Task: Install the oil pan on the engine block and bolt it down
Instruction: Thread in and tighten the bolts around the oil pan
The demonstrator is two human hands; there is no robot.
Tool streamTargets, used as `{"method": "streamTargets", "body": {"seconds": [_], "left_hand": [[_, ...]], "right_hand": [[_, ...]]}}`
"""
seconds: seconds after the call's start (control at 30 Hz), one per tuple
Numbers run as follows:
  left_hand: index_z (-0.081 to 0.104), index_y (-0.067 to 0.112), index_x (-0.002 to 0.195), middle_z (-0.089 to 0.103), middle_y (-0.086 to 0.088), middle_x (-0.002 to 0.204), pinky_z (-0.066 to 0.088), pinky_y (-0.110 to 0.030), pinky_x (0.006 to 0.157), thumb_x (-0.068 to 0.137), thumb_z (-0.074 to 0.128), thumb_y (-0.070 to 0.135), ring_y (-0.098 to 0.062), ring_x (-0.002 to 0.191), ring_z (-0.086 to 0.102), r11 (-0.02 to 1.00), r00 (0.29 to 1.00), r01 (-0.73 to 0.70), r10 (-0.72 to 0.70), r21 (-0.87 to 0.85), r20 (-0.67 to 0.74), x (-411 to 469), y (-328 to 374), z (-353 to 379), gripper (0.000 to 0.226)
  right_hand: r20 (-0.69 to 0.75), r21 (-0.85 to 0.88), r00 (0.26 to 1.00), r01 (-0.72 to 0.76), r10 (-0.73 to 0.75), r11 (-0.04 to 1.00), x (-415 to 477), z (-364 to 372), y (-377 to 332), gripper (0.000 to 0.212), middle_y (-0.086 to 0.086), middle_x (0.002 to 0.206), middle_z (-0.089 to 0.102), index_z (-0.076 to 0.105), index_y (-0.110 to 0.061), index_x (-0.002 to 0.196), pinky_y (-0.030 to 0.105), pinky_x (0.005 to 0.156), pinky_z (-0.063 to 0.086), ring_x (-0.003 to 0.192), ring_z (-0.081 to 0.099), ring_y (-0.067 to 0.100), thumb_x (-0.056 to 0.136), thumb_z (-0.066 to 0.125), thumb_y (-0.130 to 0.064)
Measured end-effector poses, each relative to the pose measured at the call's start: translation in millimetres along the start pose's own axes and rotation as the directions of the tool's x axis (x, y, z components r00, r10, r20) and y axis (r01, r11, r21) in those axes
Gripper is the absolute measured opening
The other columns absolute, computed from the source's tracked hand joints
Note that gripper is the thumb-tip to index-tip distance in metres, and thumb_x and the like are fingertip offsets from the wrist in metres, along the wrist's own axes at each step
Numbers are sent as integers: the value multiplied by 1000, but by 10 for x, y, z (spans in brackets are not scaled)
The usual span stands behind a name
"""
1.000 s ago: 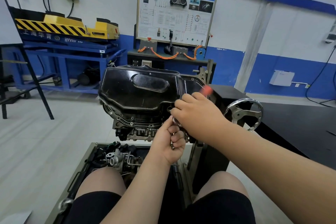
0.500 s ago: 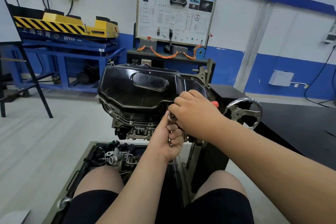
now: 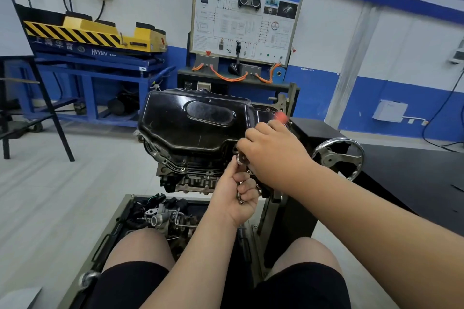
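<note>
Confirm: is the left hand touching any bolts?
Touching. The head view shows the left hand curled round small bolts, with their metal heads poking out between its fingers.

Right hand (image 3: 273,155) is gripping a red-handled tool (image 3: 280,116) at the oil pan's (image 3: 195,123) four o'clock edge; left hand (image 3: 233,204) is holding bolts (image 3: 241,201).

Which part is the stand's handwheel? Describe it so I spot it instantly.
Find the glossy black oil pan sitting on the engine block at centre. Right of it, beyond the right hand, is a black box-shaped stand. Mounted on it is the handwheel: the only shiny silver spoked ring among matte black surfaces.
</note>
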State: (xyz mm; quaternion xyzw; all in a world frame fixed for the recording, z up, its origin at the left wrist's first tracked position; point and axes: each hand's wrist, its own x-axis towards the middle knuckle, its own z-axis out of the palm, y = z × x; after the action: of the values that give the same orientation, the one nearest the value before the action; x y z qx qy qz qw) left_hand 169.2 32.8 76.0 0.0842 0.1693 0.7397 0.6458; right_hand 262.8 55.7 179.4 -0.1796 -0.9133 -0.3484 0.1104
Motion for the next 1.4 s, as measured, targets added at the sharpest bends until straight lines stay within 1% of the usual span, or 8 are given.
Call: {"method": "streamTargets", "body": {"seconds": [0.13, 0.27, 0.37, 0.53, 0.77, 0.97, 1.2, 1.4], "left_hand": [[63, 17, 61, 39, 11, 44, 25, -15, 26, 91, 55, 33, -2, 30, 31, 1000, 1000, -16, 16, -8, 10, -19, -7, -51, 34], [61, 16, 59, 37, 10, 45, 21, -16, 26, 93, 51, 33, -2, 31, 29, 999, 998, -28, 30, -41, 53, -17, -47, -67, 39], [60, 18, 62, 37, 9, 45, 22, -17, 25, 92, 55, 36, -3, 31, 30, 999, 999, -23, 23, -26, 24, 22, -69, -60, 36], [66, 18, 54, 41, 9, 41, 28, -17, 28, 89, 57, 43, -3, 30, 33, 997, 1000, -13, 14, 81, -14, 42, -45, -73, 44], [57, 20, 56, 37, 10, 46, 21, -17, 26, 85, 63, 46, -2, 32, 28, 999, 997, -7, 10, 42, -73, 15, -22, 17, 39], [60, 19, 59, 38, 10, 44, 23, -16, 25, 96, 49, 30, -2, 30, 30, 996, 1000, -7, 8, 91, -7, -20, 37, -18, 40], [57, 19, 63, 38, 10, 44, 20, -16, 25, 92, 56, 38, -2, 31, 29, 998, 999, 25, -23, 52, -37, -5, 43, 52, 35], [58, 18, 63, 38, 11, 47, 24, -16, 27, 95, 52, 28, -2, 32, 30, 992, 999, 19, -13, 126, -46, -22, 101, 27, 33]], "right_hand": [[176, 61, 961, -227, 213, 972, 0, 28, -78, 51, -4, 60, 49, 40, -18, 61, 36, 74, 26, 60, 48, 15, 91, 34, -59], [22, -4, 1000, -5, 5, 1000, -24, 50, -73, 18, -2, 101, 58, 55, -18, 102, 34, 84, 33, 95, 50, 20, 93, 45, -30], [11, -17, 998, 58, -58, 998, -14, 16, 53, 25, -2, 112, 54, 54, -22, 117, 36, 94, 32, 106, 47, 20, 93, 47, -25], [198, 42, 968, -164, 153, 986, -6, 26, -99, 51, -6, 61, 49, 48, -18, 64, 36, 82, 34, 62, 49, 15, 90, 34, -60], [18, -35, 994, 111, -111, 993, 8, -24, 21, 30, 2, 113, 54, 54, -19, 117, 38, 96, 34, 108, 47, 24, 91, 40, -22], [205, 94, 961, -207, 184, 974, 46, 40, -56, 51, -6, 58, 46, 45, -19, 60, 35, 75, 32, 59, 48, 14, 88, 35, -61], [-36, -43, 991, 128, -130, 991, 37, 84, 134, 28, 1, 111, 55, 55, -19, 116, 35, 89, 39, 104, 48, 21, 90, 51, -27], [161, 74, 971, -193, 179, 978, 62, 100, 4, 60, -5, 56, 48, 46, -18, 58, 30, 61, 34, 53, 44, 13, 88, 31, -67]]}}
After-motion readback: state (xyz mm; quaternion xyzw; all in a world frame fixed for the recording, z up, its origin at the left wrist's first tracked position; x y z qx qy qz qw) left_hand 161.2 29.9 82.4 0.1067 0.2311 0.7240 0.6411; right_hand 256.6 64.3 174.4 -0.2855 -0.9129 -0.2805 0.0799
